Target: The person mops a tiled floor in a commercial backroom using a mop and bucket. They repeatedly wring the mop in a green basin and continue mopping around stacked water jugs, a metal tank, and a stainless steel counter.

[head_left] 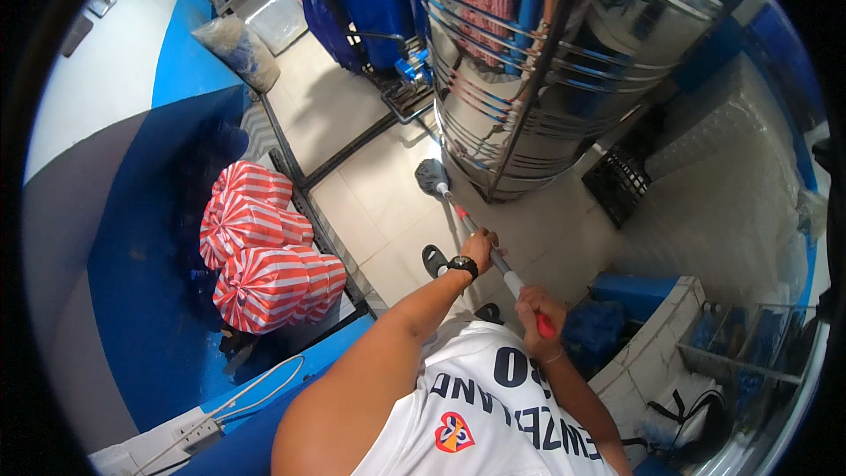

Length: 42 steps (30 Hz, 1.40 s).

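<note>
A mop with a grey-and-white shaft (502,266) slants away from my body. Its dark grey head (429,176) rests on the tiled floor at the foot of a curved metal rack. My left hand (478,249), with a black watch at the wrist, is closed round the shaft partway down. Closer to my body, my right hand (540,310) grips the upper end of the handle, where a red grip (545,326) shows beside the fingers.
The metal rack (515,123) holds red-striped bundles (487,4). Stuffed red-and-white striped bags (264,286) sit at left. A black crate (619,178) and a plastic-wrapped stack (718,185) stand at right. A dark frame bar (352,145) crosses the floor near a blue pump (412,68).
</note>
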Each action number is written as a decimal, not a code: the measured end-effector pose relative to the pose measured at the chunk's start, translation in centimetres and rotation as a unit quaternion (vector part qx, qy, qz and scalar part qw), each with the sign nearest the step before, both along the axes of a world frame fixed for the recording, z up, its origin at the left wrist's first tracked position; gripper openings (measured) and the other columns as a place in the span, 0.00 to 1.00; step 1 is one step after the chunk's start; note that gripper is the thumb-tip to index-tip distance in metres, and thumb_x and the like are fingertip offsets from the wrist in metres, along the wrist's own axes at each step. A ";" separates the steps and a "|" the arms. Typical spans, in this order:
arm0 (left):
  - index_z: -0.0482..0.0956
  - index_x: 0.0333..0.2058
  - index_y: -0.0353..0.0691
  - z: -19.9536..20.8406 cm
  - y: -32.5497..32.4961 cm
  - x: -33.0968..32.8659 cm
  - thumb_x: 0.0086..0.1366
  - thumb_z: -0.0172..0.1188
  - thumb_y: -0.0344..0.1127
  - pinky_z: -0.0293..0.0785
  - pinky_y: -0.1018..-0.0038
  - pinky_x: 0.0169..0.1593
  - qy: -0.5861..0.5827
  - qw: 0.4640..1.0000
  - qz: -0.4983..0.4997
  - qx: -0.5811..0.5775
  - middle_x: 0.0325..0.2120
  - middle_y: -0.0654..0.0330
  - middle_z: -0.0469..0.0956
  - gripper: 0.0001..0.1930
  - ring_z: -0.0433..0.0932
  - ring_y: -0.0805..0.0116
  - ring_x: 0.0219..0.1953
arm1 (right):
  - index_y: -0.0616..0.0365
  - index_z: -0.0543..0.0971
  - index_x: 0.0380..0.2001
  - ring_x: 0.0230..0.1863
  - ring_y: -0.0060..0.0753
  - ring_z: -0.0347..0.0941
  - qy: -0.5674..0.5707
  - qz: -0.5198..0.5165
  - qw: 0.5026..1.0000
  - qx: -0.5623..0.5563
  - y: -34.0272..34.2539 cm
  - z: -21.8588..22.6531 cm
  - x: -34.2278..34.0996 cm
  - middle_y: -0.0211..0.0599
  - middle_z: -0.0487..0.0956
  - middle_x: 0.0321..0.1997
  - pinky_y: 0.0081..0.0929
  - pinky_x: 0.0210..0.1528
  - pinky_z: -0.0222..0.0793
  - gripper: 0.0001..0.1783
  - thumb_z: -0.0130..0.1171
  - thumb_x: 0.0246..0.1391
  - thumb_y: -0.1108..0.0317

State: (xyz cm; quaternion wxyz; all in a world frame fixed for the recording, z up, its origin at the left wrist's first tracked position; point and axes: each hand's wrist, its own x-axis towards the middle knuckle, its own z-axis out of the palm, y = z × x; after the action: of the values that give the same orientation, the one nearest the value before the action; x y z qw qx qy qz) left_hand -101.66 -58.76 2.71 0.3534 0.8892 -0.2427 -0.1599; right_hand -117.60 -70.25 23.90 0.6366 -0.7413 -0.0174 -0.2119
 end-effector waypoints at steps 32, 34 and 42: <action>0.75 0.21 0.35 38.3 -19.5 -12.4 0.70 0.62 0.52 0.64 0.69 0.23 0.286 0.675 -0.666 -0.134 0.13 0.63 0.69 0.26 0.71 0.72 0.17 | 0.59 0.69 0.61 0.53 0.52 0.79 0.217 -0.514 0.821 -0.121 3.3 -7.2 -10.5 0.52 0.80 0.51 0.42 0.56 0.73 0.33 0.66 0.58 0.55; 0.74 0.21 0.38 43.1 -19.3 -14.6 0.70 0.63 0.53 0.64 0.74 0.23 0.315 0.640 -0.687 -0.140 0.13 0.66 0.69 0.26 0.70 0.75 0.16 | 0.58 0.72 0.55 0.49 0.55 0.79 0.292 -0.556 0.777 -0.048 2.0 -6.0 -10.4 0.53 0.80 0.46 0.45 0.51 0.73 0.26 0.64 0.60 0.55; 0.67 0.55 0.40 51.7 -23.3 -20.2 0.59 0.75 0.43 0.71 0.65 0.59 0.306 0.369 -0.765 -0.429 0.48 0.62 0.70 0.31 0.72 0.68 0.53 | 0.55 0.77 0.43 0.34 0.52 0.81 0.231 -0.723 0.629 -0.169 3.8 10.7 -19.9 0.45 0.82 0.33 0.44 0.38 0.74 0.16 0.65 0.61 0.55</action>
State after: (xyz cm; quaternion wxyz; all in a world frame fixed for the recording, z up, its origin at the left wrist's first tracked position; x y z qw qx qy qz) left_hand -121.84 -82.06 54.39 0.4640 -0.0583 -0.7306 -0.4976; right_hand -137.45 -66.42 34.62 0.1260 -0.6354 0.6361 -0.4192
